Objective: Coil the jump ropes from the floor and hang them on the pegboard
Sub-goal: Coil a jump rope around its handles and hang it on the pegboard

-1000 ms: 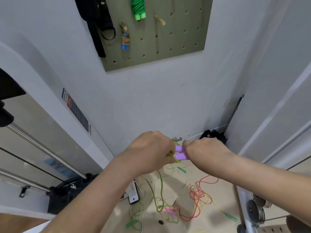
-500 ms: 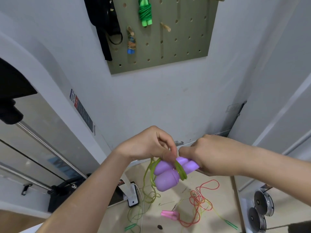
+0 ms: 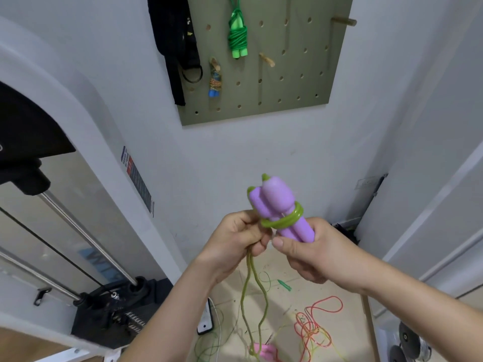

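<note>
Two purple handles (image 3: 274, 202) in right hand (image 3: 313, 252); two cord strands (image 3: 244, 293), left hand (image 3: 235, 239).

1. the right hand (image 3: 311, 253) grips the lower ends of two purple handles (image 3: 277, 205), held side by side and pointing up.
2. a green cord (image 3: 283, 220) loops around the handles; the left hand (image 3: 235, 240) holds its two strands, which trail down to the floor (image 3: 347, 333).
3. on the floor lie a red rope (image 3: 317, 317), a pink handle (image 3: 264, 351) and thin green cords.
4. the pegboard (image 3: 292, 82) on the wall carries a coiled green rope (image 3: 237, 37), a small blue-handled bundle (image 3: 214, 82) and black straps (image 3: 177, 40).
</note>
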Demonstrator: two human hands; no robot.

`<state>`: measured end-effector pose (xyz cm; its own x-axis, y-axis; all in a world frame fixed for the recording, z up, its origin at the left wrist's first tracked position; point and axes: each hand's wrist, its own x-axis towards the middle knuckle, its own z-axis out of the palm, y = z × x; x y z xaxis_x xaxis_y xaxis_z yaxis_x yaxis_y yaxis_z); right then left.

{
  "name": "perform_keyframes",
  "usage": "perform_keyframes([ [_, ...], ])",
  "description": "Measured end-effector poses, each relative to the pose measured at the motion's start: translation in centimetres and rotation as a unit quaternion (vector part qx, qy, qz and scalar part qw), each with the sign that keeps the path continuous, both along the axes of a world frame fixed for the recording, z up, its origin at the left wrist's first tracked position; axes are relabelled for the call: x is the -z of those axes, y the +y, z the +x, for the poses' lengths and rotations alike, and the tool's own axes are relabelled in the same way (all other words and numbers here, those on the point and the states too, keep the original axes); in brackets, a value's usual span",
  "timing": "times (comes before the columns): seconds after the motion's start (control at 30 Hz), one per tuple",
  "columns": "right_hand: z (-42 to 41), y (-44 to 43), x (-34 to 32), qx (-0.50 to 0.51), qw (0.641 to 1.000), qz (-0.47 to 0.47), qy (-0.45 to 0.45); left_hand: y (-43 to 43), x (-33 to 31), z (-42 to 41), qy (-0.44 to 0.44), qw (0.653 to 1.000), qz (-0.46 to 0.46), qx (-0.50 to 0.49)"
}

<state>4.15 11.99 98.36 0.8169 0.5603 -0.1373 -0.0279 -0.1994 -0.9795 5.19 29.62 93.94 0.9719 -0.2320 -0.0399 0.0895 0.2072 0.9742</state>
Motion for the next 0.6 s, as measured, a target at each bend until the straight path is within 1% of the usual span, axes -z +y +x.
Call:
perform_keyframes([
  [0.1,0.5,0.2,0.2,0.048,0.997,0.02,0.061,-0.2,0.0,-0.2,-0.059,0.984,0.124,-0.11],
  [0.13,0.6,0.2,0.4,0.057,0.996,0.013,0.072,-0.2,0.0,-0.3,-0.08,0.972,0.177,-0.135],
  [0.17,0.8,0.2,0.7,0.066,0.994,0.005,0.084,-0.1,0.2,-0.5,-0.117,0.951,0.243,-0.151],
  [0.2,1.0,0.2,0.9,0.075,0.992,0.001,0.098,-0.1,0.4,-0.7,-0.181,0.913,0.327,-0.162],
  [0.23,1.1,0.3,1.0,0.082,0.99,0.001,0.111,0.0,0.7,-0.9,-0.26,0.858,0.41,-0.168],
  [0.27,1.3,0.3,1.1,0.089,0.989,0.0,0.122,0.0,0.8,-1.1,-0.317,0.798,0.486,-0.165],
  [0.3,1.5,0.2,1.1,0.095,0.987,-0.006,0.126,0.1,0.9,-1.3,-0.352,0.743,0.546,-0.16],
  [0.33,1.7,0.1,1.2,0.101,0.987,-0.017,0.125,0.2,0.8,-1.6,-0.362,0.707,0.589,-0.152],
  [0.4,2.0,-0.2,1.4,0.107,0.987,-0.054,0.108,0.2,0.5,-2.0,-0.39,0.637,0.647,-0.155],
  [0.43,2.0,-0.3,1.6,0.105,0.987,-0.077,0.097,0.1,0.2,-2.1,-0.4,0.611,0.668,-0.146],
  [0.5,2.0,-0.3,2.0,0.1,0.985,-0.113,0.086,-0.2,-0.3,-2.4,-0.42,0.57,0.697,-0.108],
  [0.6,2.1,0.2,2.0,0.087,0.983,-0.136,0.089,-0.7,-1.7,-2.5,-0.448,0.514,0.728,-0.072],
])
